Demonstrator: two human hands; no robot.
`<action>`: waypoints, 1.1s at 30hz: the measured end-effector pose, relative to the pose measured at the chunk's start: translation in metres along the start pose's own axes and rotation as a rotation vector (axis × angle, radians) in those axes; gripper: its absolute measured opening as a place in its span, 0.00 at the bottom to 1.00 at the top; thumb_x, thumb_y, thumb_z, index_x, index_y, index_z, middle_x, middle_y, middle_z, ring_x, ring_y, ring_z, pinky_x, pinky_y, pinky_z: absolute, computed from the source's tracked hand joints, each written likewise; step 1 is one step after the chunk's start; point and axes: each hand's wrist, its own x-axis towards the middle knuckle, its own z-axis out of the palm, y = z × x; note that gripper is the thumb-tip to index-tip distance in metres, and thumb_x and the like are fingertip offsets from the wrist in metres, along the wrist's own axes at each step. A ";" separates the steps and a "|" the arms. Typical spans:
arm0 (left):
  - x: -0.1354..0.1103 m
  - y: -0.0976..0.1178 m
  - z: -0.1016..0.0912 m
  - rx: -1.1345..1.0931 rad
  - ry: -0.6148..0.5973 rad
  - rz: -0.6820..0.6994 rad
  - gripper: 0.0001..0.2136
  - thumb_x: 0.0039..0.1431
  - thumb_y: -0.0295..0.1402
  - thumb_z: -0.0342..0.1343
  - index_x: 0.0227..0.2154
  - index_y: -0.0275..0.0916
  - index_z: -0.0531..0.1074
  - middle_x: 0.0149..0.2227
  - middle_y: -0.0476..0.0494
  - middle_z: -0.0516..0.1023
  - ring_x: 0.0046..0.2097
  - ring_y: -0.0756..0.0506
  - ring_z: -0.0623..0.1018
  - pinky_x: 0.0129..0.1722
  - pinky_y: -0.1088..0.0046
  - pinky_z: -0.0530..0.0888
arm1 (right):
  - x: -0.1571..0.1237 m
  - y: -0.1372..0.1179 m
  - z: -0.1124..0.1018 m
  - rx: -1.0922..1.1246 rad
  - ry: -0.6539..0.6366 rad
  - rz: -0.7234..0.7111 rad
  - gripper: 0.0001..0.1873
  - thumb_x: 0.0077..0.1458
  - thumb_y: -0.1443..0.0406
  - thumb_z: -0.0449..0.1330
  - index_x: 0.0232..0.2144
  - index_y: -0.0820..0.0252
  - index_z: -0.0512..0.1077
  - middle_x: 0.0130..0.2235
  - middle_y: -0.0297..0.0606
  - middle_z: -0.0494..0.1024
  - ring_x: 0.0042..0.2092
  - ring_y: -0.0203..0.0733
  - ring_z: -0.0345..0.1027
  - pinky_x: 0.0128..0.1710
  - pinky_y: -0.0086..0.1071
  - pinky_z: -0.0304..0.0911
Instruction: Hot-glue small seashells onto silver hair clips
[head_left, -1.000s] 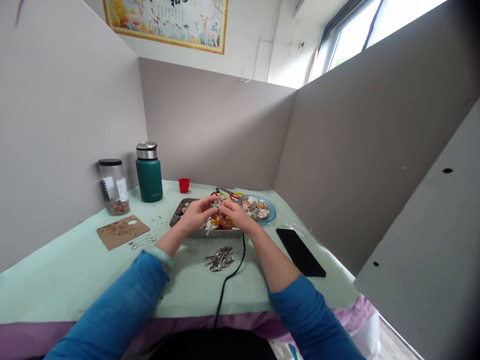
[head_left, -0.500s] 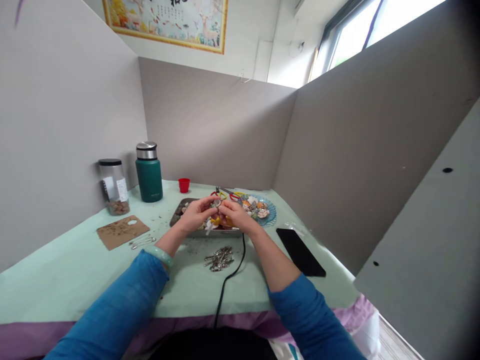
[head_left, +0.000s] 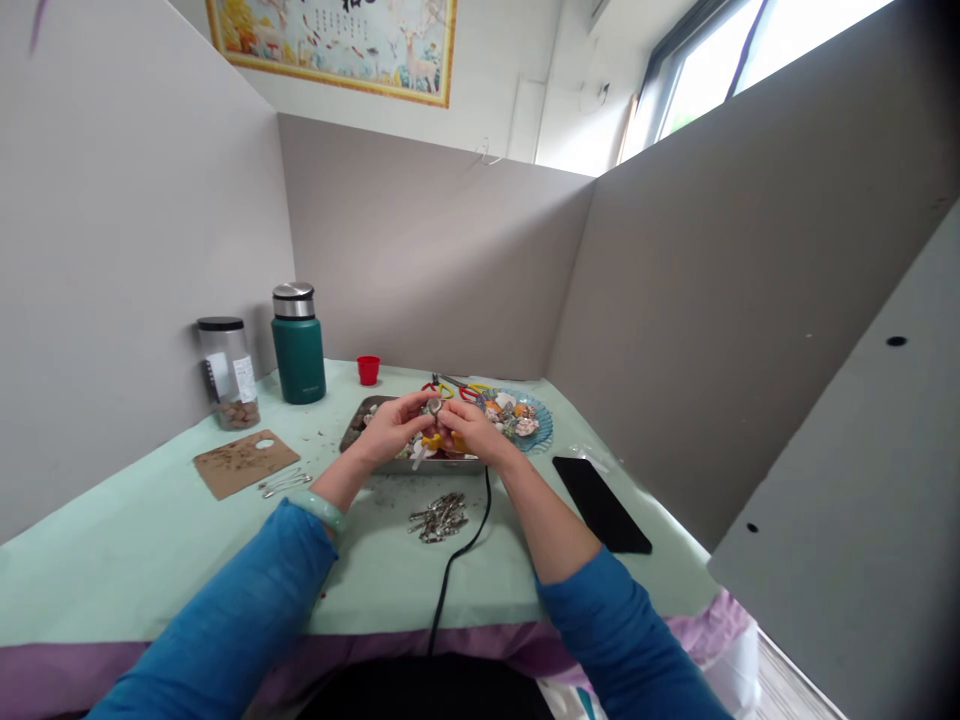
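My left hand (head_left: 396,428) and my right hand (head_left: 469,428) meet above the metal tray (head_left: 352,437). Both have their fingers closed on a small round grey-brown piece (head_left: 434,406), shell-like but too small to name surely. Under my hands the tray holds shells and a yellow object (head_left: 442,442), mostly hidden by my fingers. Nearer to me lies a loose pile of small metal clips (head_left: 439,518). Just behind and right of my right hand, a blue glass plate (head_left: 546,430) carries several shells (head_left: 525,426).
Pliers (head_left: 472,390) with red and yellow handles lie behind the tray. A red cup (head_left: 368,370), green flask (head_left: 298,355), jar (head_left: 229,375), brown card (head_left: 244,465) and large pins (head_left: 285,483) stand or lie leftward. A black cord (head_left: 452,565) runs frontward; a black phone-like slab (head_left: 602,505) lies right.
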 end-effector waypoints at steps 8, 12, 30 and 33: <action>0.000 -0.001 0.001 -0.037 0.013 -0.031 0.23 0.52 0.37 0.60 0.51 0.33 0.70 0.38 0.40 0.78 0.32 0.48 0.76 0.38 0.67 0.75 | 0.002 -0.001 0.000 0.028 0.004 -0.005 0.18 0.51 0.52 0.58 0.24 0.59 0.60 0.22 0.28 0.66 0.21 0.30 0.59 0.22 0.27 0.55; 0.000 -0.002 0.000 -0.058 0.054 -0.069 0.25 0.51 0.38 0.62 0.52 0.33 0.69 0.36 0.42 0.79 0.32 0.48 0.76 0.38 0.67 0.75 | 0.005 0.003 0.000 -0.072 0.051 -0.038 0.18 0.53 0.51 0.56 0.25 0.58 0.60 0.23 0.28 0.66 0.21 0.31 0.59 0.23 0.27 0.56; 0.000 -0.002 -0.001 -0.123 0.066 -0.098 0.26 0.49 0.38 0.63 0.51 0.35 0.69 0.47 0.38 0.75 0.33 0.48 0.78 0.39 0.66 0.76 | 0.000 0.000 -0.002 -0.525 0.135 -0.222 0.13 0.59 0.59 0.50 0.25 0.58 0.64 0.23 0.29 0.65 0.28 0.34 0.57 0.30 0.27 0.55; 0.000 -0.001 -0.001 -0.123 0.068 -0.080 0.23 0.49 0.38 0.63 0.48 0.35 0.70 0.49 0.36 0.74 0.32 0.49 0.77 0.38 0.66 0.76 | 0.001 0.000 -0.003 -0.543 0.125 -0.251 0.13 0.59 0.60 0.50 0.25 0.58 0.63 0.24 0.30 0.65 0.28 0.34 0.58 0.30 0.27 0.54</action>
